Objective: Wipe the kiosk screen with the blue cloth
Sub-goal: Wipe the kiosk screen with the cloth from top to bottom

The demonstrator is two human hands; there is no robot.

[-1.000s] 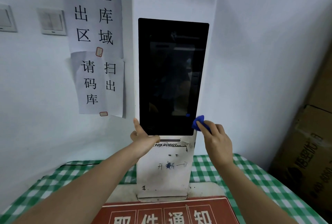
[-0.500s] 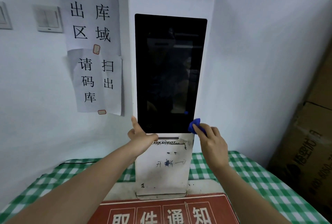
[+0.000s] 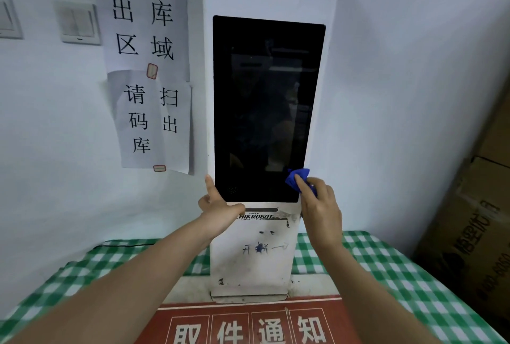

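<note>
Far left of frame, two wall switches (image 3: 78, 23) sat on the pale wall, w/ paper notices (image 3: 147, 67) taped just right of them, upper left to mid-left. Below, a green check tablecloth (image 3: 386, 269) ran across the lower part of the frame.

Left hand (image 3: 218, 209) was at the kiosk's (image 3: 251, 258) lower-left screen corner: index finger straight up along the left edge, thumb lying across the white strip under the glass, other fingers curled behind the edge as far as I could tell. Looked like bracing, not a full grip.

Centre frame, the kiosk screen (image 3: 265, 106) stood dark & upright, faint reflections in it. A red sign (image 3: 248, 324) lay at bottom centre, in front of the kiosk base.

Right of centre, the blue cloth (image 3: 299, 179) was bunched small, pressed on the screen's bottom-right corner. Right hand (image 3: 320, 205) had fingers clamped round it, fingertips pushing it to the glass.

Cardboard boxes (image 3: 469, 233) stood at far right.

Step in hand, I'd judge: wiping had only got as far as the lower-right corner; most of the glass was above & left of the cloth. Next move prob. calls for sweeping the cloth up or across w/ steady pressure, left hand steadying the unit.
</note>
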